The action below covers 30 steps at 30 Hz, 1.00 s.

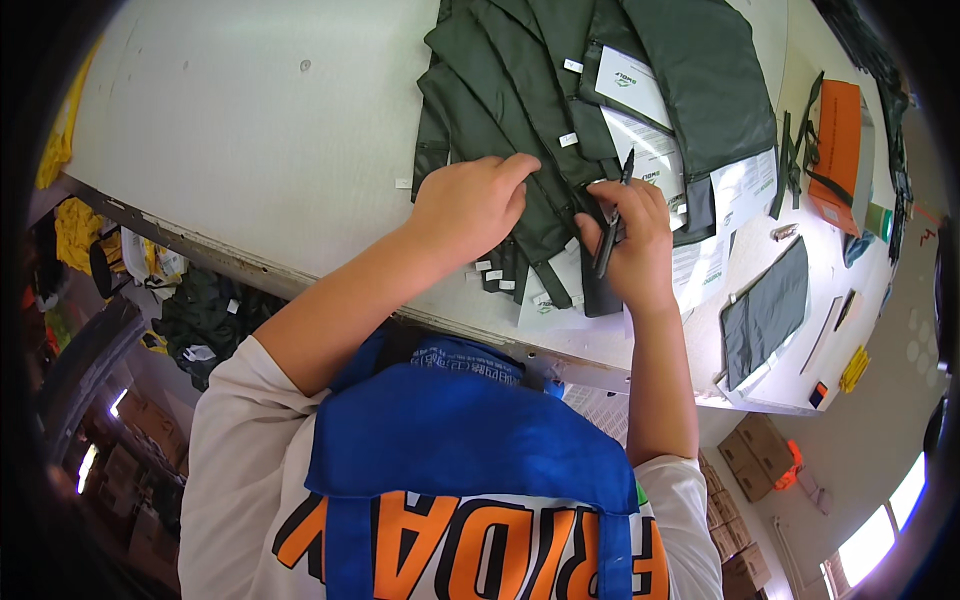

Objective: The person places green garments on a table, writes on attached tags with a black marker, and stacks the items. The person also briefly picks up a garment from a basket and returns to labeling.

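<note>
Dark green fabric pieces (490,110) lie overlapped on the white table, with small white labels along their edges. My left hand (475,205) rests over these pieces, fingers curled in and index finger bent toward the right. Whatever may be in its grasp is hidden. A black pen (613,225) sits in my right hand (638,240), its tip pointing up and away. The right fingertips also touch the dark fabric edge beside them. Printed white sheets (640,140) show between the green pieces, right of my hands.
Farther right lie a flat dark green pouch (765,315), an orange folder (835,150) and dark straps (790,160). Below the table's left edge is a heap of dark cloth (215,315). Cardboard boxes (755,455) stand on the floor at lower right.
</note>
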### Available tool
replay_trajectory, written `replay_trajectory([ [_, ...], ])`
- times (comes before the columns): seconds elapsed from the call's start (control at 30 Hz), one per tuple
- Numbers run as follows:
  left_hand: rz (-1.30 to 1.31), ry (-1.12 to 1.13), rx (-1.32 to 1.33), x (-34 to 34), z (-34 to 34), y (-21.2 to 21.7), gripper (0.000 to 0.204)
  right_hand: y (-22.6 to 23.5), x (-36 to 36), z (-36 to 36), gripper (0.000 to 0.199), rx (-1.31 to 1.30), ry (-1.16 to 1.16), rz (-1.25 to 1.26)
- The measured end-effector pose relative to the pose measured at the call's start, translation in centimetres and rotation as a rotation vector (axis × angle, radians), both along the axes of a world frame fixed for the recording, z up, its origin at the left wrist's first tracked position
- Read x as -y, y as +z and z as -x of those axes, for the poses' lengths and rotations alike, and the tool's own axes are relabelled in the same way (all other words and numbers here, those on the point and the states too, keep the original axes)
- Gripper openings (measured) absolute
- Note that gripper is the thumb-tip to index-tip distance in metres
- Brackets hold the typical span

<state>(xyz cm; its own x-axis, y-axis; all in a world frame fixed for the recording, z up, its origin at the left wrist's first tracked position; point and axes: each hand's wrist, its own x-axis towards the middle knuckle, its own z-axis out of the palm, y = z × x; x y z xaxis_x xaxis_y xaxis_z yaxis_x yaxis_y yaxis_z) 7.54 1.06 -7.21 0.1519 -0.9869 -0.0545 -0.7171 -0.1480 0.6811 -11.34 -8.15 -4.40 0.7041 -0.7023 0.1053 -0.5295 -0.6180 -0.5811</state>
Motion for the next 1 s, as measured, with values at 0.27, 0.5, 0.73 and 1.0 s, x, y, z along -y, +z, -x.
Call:
replay_trajectory([
  [0.27, -0.044, -0.037, 0.004, -0.8, -0.1, 0.0, 0.021, 0.5, 1.0, 1.6, 0.026, -0.022, -0.036, 0.049],
  [0.5, 0.116, -0.262, 0.035, -0.6, 1.5, 1.0, 0.026, 0.9, -2.6, 2.5, 0.029, 0.203, -0.02, -0.149],
  [0.73, -0.027, -0.33, 0.024, 1.5, 3.0, 0.9, 0.031, -0.8, -6.2, 3.7, 0.017, 0.309, -0.445, -0.377],
  [1.0, -0.045, -0.33, 0.011, 1.5, 2.8, 0.4, 0.031, -1.0, -5.8, 3.0, 0.016, 0.146, -0.422, -0.329],
])
